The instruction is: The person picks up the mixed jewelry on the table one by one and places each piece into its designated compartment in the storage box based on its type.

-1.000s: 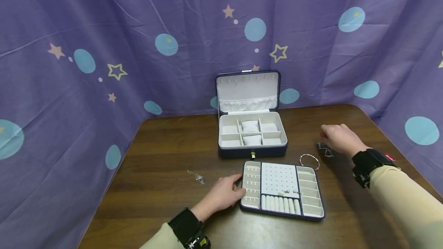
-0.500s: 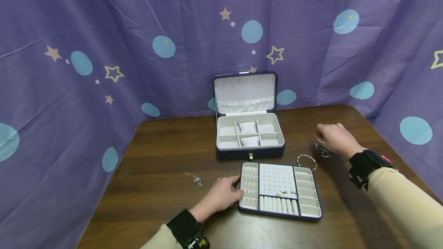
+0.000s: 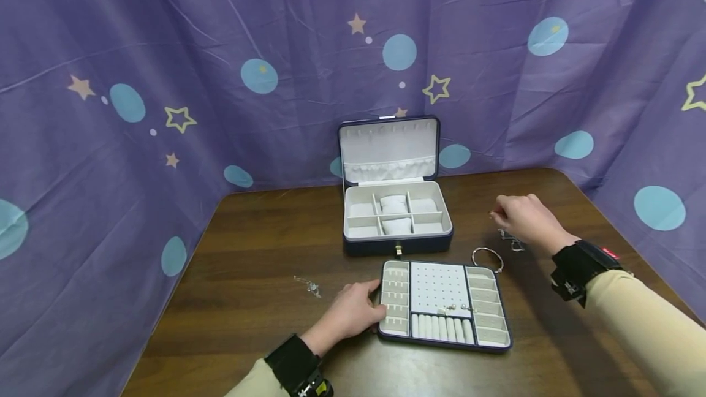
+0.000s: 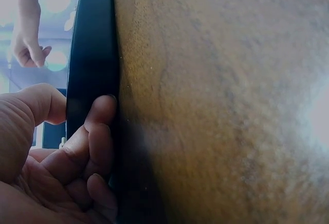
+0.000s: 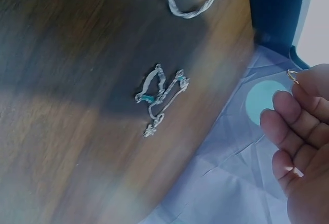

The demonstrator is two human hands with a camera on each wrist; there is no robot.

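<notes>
My left hand [image 3: 353, 311] holds the left rim of the jewelry tray [image 3: 439, 287], thumb over the edge and fingers against its dark side [image 4: 92, 44]. Ring rolls, small slots and a perforated panel with a few earrings [image 3: 453, 308] fill the tray. My right hand [image 3: 529, 219] is raised above the table's right side. Between its thumb and forefinger it pinches a small gold ring [image 5: 292, 76], only partly visible. Beneath that hand lies a silver chain bracelet [image 5: 159, 93] with turquoise parts. A twisted silver bangle [image 3: 488, 259] leans at the tray's upper right corner.
Behind the tray stands an open jewelry box [image 3: 398, 244], its lid [image 3: 388, 143] up, with two white cushions [image 3: 394, 204] in the middle compartments. A fine silver necklace [image 3: 311, 287] lies left of the tray. A purple curtain [image 3: 298, 109] hangs behind the wooden table [image 3: 259, 231].
My right hand has drifted a little to the left, with the small gold ring now just showing at its fingertips. My left hand stays on the tray's rim. The head view has shifted slightly.
</notes>
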